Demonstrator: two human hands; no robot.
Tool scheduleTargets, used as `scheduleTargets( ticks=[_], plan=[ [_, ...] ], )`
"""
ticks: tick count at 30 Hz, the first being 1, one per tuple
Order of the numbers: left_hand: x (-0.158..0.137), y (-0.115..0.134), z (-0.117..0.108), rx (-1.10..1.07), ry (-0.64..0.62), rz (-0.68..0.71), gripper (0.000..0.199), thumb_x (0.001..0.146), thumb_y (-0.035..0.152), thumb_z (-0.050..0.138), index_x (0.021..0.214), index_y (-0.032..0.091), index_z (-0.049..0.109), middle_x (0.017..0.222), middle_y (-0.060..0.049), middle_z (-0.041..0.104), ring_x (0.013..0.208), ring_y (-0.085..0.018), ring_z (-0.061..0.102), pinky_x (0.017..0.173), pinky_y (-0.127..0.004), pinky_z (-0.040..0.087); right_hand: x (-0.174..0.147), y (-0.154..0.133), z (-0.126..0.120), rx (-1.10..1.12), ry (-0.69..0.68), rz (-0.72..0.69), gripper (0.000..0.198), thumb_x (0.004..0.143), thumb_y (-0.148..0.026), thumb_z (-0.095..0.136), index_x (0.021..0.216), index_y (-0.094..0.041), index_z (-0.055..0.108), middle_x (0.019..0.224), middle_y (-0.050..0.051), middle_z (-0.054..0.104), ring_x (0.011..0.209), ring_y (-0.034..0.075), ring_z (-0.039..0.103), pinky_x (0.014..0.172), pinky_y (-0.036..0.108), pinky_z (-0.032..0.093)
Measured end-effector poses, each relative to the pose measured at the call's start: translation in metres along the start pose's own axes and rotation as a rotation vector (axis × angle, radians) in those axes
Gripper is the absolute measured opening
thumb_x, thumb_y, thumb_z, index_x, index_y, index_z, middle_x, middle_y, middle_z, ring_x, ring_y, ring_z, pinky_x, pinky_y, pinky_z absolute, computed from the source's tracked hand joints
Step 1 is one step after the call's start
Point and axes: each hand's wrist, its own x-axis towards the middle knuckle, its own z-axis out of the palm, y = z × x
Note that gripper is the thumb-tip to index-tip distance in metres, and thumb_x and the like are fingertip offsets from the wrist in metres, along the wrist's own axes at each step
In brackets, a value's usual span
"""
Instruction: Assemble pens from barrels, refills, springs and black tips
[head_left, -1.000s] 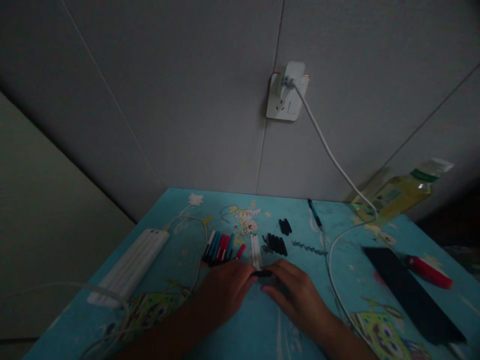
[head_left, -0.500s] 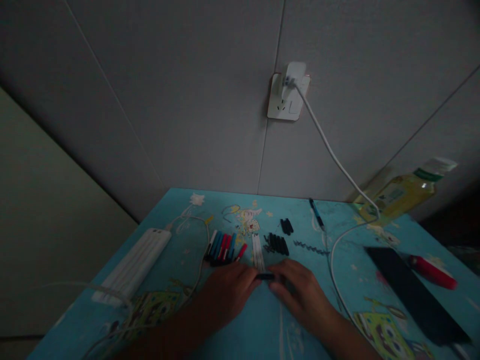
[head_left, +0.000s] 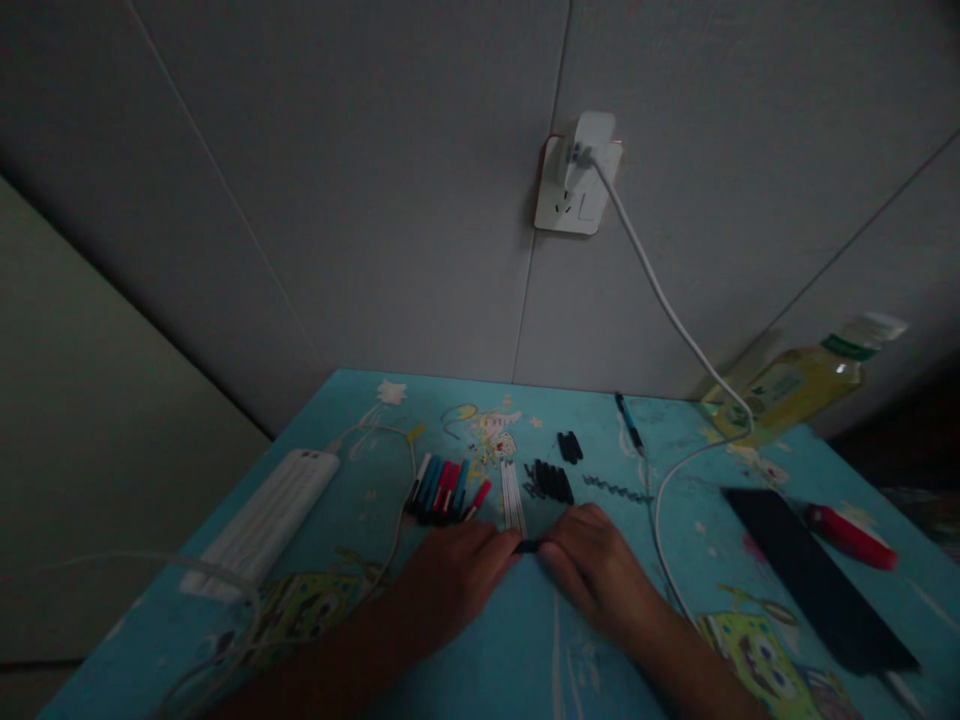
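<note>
Fingers (head_left: 504, 546) of the left hand (head_left: 461, 575) and of the right hand (head_left: 594, 565) pinch the two ends of a short black piece (head_left: 528, 547), which is at the near end of the white sticks (head_left: 511, 495). Coloured pens (head_left: 439, 488) lie left of these sticks.

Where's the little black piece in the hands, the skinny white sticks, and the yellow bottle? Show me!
Black piece (head_left: 528, 547): head view, on the middle of its visible part.
White sticks (head_left: 511, 497): head view, about halfway along them.
Yellow bottle (head_left: 806, 385): head view, on its body.
</note>
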Motion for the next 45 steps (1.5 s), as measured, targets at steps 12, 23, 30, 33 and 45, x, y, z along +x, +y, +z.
scheduleTargets(
  ticks=[12, 23, 30, 33, 45],
  plan=[
    [-0.002, -0.009, 0.006, -0.416, 0.179, -0.287, 0.053, 0.101, 0.02, 0.039, 0.152, 0.022, 0.024, 0.121, -0.012, 0.066, 0.108, -0.021, 0.066, 0.092, -0.036, 0.054, 0.002, 0.07, -0.005, -0.51, 0.254, 0.28, 0.023, 0.097, -0.025, 0.052, 0.108, -0.025, 0.072, 0.115, 0.01, 0.068, 0.108, 0.028, 0.06, 0.096, 0.044, 0.044],
    [0.006, -0.002, -0.008, -0.648, 0.119, -0.412, 0.015, 0.098, 0.031, 0.049, 0.098, 0.019, 0.058, 0.068, 0.004, 0.057, 0.054, -0.009, 0.049, 0.052, -0.02, 0.036, 0.006, 0.027, -0.004, 0.202, 0.397, 0.329, 0.019, 0.094, -0.035, 0.059, 0.101, -0.023, 0.071, 0.104, 0.008, 0.072, 0.1, 0.025, 0.064, 0.092, 0.04, 0.048],
    [0.004, -0.002, -0.008, -0.611, 0.069, -0.275, 0.013, 0.097, 0.025, 0.049, 0.093, 0.018, 0.059, 0.072, 0.003, 0.057, 0.059, -0.009, 0.05, 0.059, -0.02, 0.037, 0.003, -0.003, 0.004, 0.676, 0.273, 0.487, 0.023, 0.091, -0.041, 0.063, 0.101, -0.023, 0.073, 0.097, 0.005, 0.074, 0.092, 0.023, 0.066, 0.083, 0.033, 0.05],
    [0.003, -0.002, -0.008, -0.602, 0.042, -0.242, 0.011, 0.096, 0.022, 0.051, 0.093, 0.018, 0.06, 0.078, 0.001, 0.061, 0.064, -0.009, 0.054, 0.063, -0.02, 0.039, 0.004, -0.003, 0.005, 0.743, 0.265, 0.513, 0.024, 0.089, -0.042, 0.065, 0.099, -0.022, 0.073, 0.095, 0.004, 0.074, 0.092, 0.022, 0.066, 0.083, 0.032, 0.049],
    [-0.002, -0.007, -0.002, -0.508, 0.014, -0.188, 0.023, 0.096, 0.027, 0.054, 0.117, 0.023, 0.06, 0.095, -0.002, 0.069, 0.08, -0.014, 0.064, 0.075, -0.024, 0.048, 0.003, -0.004, 0.002, 0.82, 0.223, 0.496, 0.024, 0.087, -0.043, 0.067, 0.098, -0.022, 0.072, 0.091, 0.003, 0.072, 0.084, 0.019, 0.065, 0.077, 0.029, 0.048]
  ],
)
